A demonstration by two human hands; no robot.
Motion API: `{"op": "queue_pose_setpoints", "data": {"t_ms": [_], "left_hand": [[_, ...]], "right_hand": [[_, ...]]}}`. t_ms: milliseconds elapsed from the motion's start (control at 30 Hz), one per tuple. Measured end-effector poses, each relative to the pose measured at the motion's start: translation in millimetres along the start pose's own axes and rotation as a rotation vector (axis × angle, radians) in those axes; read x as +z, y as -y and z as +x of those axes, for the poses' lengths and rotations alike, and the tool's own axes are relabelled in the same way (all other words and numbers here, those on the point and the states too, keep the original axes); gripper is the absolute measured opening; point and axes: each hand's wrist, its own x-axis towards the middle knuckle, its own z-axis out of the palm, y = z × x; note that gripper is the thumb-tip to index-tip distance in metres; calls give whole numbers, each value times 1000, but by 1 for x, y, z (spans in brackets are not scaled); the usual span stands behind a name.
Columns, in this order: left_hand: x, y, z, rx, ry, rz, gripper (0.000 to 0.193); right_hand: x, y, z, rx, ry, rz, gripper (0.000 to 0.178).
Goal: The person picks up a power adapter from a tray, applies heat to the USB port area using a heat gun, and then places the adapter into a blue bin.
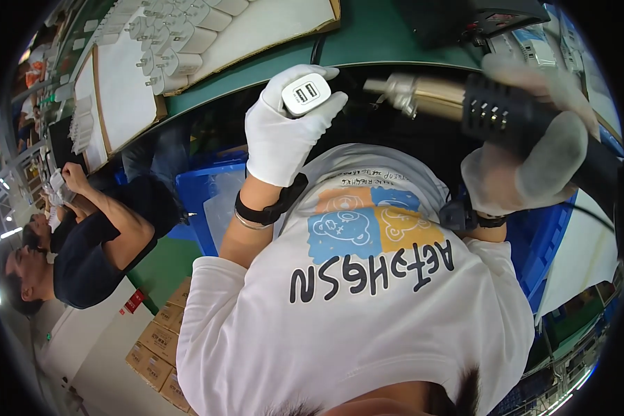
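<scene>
head | left hand [284,128] grips white charger [306,93] | right hand [527,163] grips heat gun [492,111]

A white short-sleeved T-shirt [353,326] with a blue-and-orange cartoon print and dark lettering. White gloves cover the left hand [284,128] and right hand [527,163]. Each wrist wears a black strap.
</scene>
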Motion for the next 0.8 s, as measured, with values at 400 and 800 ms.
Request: {"op": "queue_pose_setpoints", "data": {"t_ms": [400, 800], "left_hand": [[0, 15, 1, 259, -65, 207, 29], [0, 16, 2, 294, -61, 329, 37]], "right_hand": [[-1, 8, -1, 209, 42, 605, 29], [15, -7, -4, -36, 78, 809, 34]]}}
